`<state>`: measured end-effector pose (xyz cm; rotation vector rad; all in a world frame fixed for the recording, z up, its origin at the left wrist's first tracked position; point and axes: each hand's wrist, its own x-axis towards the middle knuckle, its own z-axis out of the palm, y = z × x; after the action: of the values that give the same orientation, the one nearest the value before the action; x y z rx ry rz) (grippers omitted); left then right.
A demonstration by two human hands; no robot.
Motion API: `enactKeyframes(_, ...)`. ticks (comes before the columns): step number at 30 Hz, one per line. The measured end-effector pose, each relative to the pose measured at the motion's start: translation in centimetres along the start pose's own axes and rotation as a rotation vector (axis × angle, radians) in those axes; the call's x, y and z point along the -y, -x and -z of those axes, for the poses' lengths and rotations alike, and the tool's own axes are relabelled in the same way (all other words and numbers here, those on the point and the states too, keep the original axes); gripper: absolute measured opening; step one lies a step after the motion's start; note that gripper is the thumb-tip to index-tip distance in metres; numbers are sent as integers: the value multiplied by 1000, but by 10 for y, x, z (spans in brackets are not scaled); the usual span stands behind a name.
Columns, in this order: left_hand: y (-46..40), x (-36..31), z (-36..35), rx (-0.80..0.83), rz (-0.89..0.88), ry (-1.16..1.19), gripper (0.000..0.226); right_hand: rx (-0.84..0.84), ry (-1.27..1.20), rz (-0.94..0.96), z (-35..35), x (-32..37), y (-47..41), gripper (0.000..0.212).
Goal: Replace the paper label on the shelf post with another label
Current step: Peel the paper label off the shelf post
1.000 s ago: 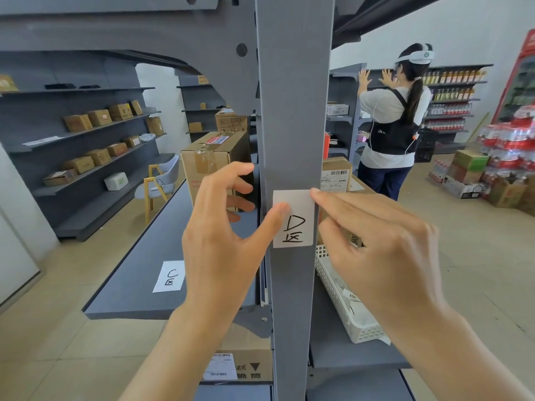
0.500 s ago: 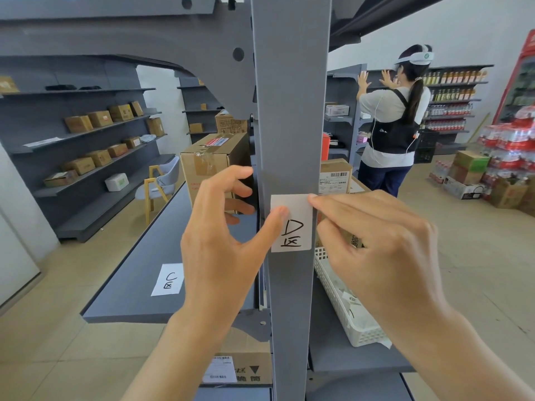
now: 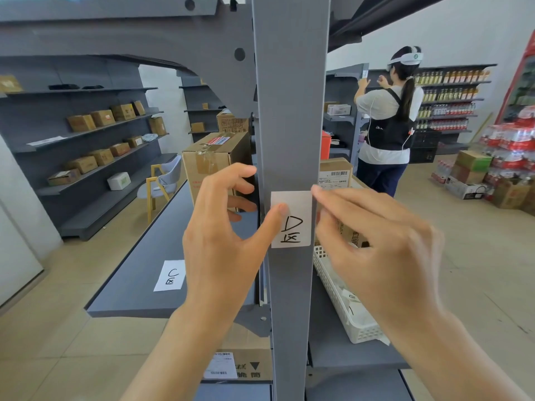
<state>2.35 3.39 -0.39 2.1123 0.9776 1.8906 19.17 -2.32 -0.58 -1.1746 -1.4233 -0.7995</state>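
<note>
A person's two bare hands work at a white paper label (image 3: pixel 291 219) stuck flat on the front face of a grey metal shelf post (image 3: pixel 290 117), a smooth, matte, upright column. The label is a rectangle with rounded corners, hand-marked in black with a "D" over a boxed character. The left hand (image 3: pixel 223 241) presses its thumb (image 3: pixel 278 215) against the label's left edge, the other fingers curled loosely around the post's left side, gripping nothing. The right hand (image 3: pixel 373 241) has a fingertip (image 3: pixel 317 191) at the label's top right corner, the remaining fingers bent and held narrow; whether it pinches the paper cannot be told.

A second white label (image 3: pixel 170 275), marked "C", lies flat near the front edge of the grey shelf board (image 3: pixel 136 285) left of the post. A white perforated plastic basket (image 3: pixel 341 299) sits on the shelf right of it, and a taped cardboard box (image 3: pixel 214 166) stands behind the left hand.

Against the frame a second earlier, both hands and the label sit in much the same hold; the person in the background (image 3: pixel 388 123) has lowered their arms at the far shelves.
</note>
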Motion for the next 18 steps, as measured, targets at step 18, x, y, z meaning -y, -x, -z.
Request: enactKeyframes(18, 4, -1, -4, -2, 6, 7, 46, -1, -46, 58, -8, -5, -2, 11)
